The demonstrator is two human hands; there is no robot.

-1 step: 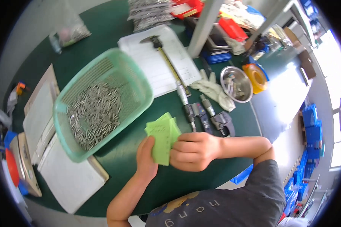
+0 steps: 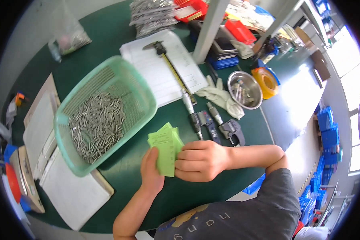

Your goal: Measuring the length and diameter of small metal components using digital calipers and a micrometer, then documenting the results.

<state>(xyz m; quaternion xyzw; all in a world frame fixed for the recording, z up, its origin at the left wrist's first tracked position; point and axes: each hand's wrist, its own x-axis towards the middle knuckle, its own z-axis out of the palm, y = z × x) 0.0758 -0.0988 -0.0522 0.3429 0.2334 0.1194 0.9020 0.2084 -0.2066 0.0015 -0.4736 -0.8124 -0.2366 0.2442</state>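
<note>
In the head view, the left hand [image 2: 152, 172] has hold of a small fanned stack of light green slips [image 2: 166, 156], its thumb pressed flat along their left side and its grip closed about the lower left edge. The right hand [image 2: 200, 160] is at the stack's right edge, its fingers curled well in toward the palm and touching the paper; its thumb is hidden, so I cannot tell whether it pinches a slip. The slips are held above the near part of the green table [image 2: 126, 180], with faint print on their upper faces (too small to make out).

To the left of the slips and farther off is a mint-green basket [image 2: 138, 86] with a heap of slim metal pins [image 2: 98, 124] in it. Left of the basket lies an open binder [image 2: 74, 188] with white pages. Beyond the hands, white sheets [image 2: 158, 86] lie under a long caliper [image 2: 173, 72], with a micrometer [image 2: 230, 128] nearer, to the right. A white glove [image 2: 222, 97] lies just beside a steel bowl [image 2: 253, 82] of small parts, and to its right is a yellow tape roll [image 2: 259, 78].
</note>
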